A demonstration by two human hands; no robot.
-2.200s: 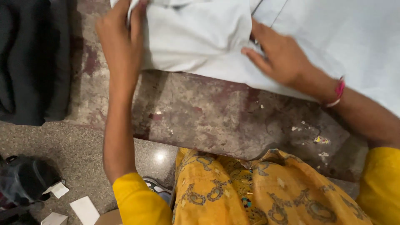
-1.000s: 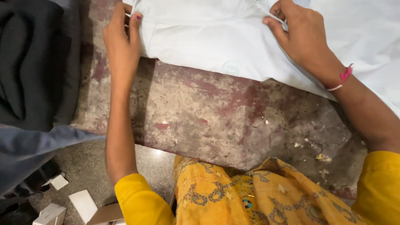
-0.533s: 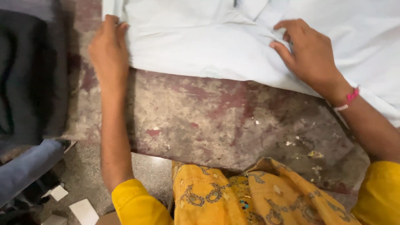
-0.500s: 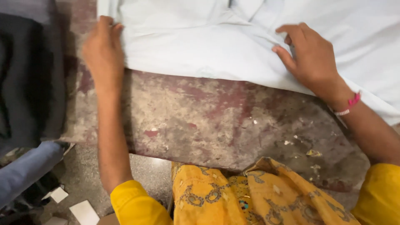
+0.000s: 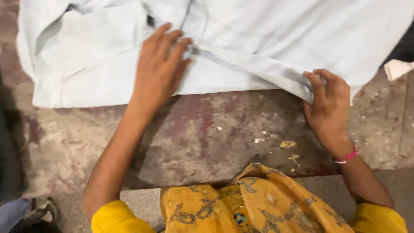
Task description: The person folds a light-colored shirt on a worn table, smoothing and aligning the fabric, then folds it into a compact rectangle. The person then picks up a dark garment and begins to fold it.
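A pale blue-white garment (image 5: 241, 39) lies spread on a worn, stained stone slab (image 5: 202, 142). My left hand (image 5: 158, 69) rests flat on the cloth near its middle, fingers together and stretched out, pressing a fold. My right hand (image 5: 327, 105) pinches the garment's lower right edge between thumb and fingers; a pink and white band circles that wrist. My yellow sleeves and patterned yellow clothing (image 5: 246, 207) fill the bottom of the view.
A dark cloth (image 5: 10, 159) shows at the left edge, with a shoe (image 5: 43, 211) on the floor below it. A small white piece (image 5: 399, 68) lies at the right edge. Bits of debris (image 5: 286, 144) dot the slab.
The view has shifted right. My left hand moved from the garment's left edge to its middle and lies flat. My right hand slid down to the lower right edge and grips it.
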